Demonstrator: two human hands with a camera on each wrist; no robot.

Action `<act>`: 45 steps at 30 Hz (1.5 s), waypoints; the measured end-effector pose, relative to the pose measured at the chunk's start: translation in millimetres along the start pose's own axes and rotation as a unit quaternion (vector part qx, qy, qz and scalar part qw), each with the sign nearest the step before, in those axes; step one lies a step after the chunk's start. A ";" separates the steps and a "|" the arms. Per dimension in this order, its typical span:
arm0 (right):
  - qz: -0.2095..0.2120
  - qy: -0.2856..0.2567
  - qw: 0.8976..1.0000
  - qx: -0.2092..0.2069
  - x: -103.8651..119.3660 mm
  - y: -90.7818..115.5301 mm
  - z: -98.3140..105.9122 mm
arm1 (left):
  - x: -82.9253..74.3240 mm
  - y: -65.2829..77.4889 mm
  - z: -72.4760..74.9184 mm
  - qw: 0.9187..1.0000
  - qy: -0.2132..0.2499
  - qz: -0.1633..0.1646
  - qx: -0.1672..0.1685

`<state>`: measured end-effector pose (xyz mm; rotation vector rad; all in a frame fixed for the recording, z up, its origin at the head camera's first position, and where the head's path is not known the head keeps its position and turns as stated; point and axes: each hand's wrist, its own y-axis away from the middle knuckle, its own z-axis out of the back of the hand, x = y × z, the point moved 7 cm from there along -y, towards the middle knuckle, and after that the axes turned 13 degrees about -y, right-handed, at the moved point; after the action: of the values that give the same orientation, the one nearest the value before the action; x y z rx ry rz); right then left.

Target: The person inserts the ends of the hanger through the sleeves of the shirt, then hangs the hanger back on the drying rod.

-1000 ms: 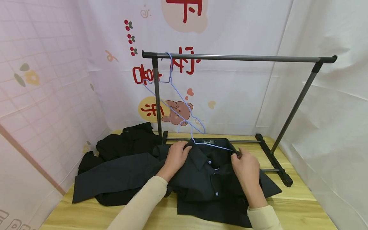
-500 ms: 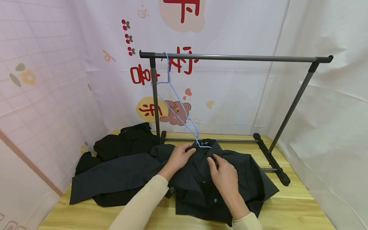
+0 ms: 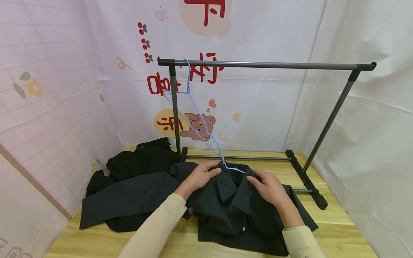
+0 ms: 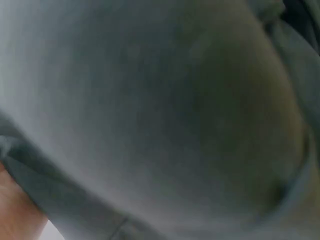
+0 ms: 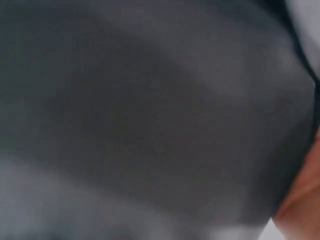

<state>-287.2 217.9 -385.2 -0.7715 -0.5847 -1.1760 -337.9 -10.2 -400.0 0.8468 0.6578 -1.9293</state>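
A black button-up shirt [image 3: 222,215] lies on the table, its collar towards the rack. Inside the collar sits a light-blue wire hanger [image 3: 233,169]; its arms run out of sight under the cloth. My left hand [image 3: 201,175] holds the shirt at the left shoulder beside the collar, thumb on top. On the other side, my right hand [image 3: 269,186] pinches the shirt beside the right collar flap, its thumb over the fabric. Dark cloth [image 4: 150,110] fills most of the left wrist view, and blurred dark fabric [image 5: 150,115] covers the right one.
A grey metal rack [image 3: 258,65] stands behind the shirt, with another blue hanger [image 3: 203,120] hanging from its bar at the left end. More black clothing [image 3: 145,159] is heaped on the wooden table [image 3: 338,233] at the left. Printed cloth walls enclose the table.
My right hand has gone from the shirt's right shoulder in to the front placket, then back out beside the collar. The collar flaps now lie spread. My left hand has stayed nearly still.
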 end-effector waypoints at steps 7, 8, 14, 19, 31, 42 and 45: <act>-0.023 -0.024 0.994 -0.105 -9.2 4.1 12.9 | 11.6 4.2 16.5 0.996 -0.065 0.017 -0.052; -0.027 -0.026 0.991 -0.125 -10.6 5.2 17.4 | 16.6 5.8 21.8 0.995 -0.074 0.024 -0.061; -0.054 -0.049 0.978 -0.196 -18.7 7.2 34.8 | 45.9 20.6 49.9 0.991 -0.089 0.061 -0.085; -0.076 -0.065 0.971 -0.219 -24.6 8.5 41.0 | 64.7 30.9 65.0 0.990 -0.072 0.079 -0.094; -0.092 -0.076 0.954 -0.275 -34.0 12.5 50.4 | 74.4 46.9 108.1 0.980 -0.078 0.101 -0.150; -0.067 -0.092 0.965 -0.237 -31.2 8.3 37.2 | 66.8 46.2 117.2 0.920 -0.281 0.114 -0.246; -0.058 -0.090 0.967 -0.229 -28.8 8.9 33.5 | 47.8 37.8 99.7 0.927 -0.279 0.071 -0.242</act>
<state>-287.5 262.9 -388.2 -1.2630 -0.5170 -1.3803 -351.1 -124.4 -378.9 0.0224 0.6545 -1.6543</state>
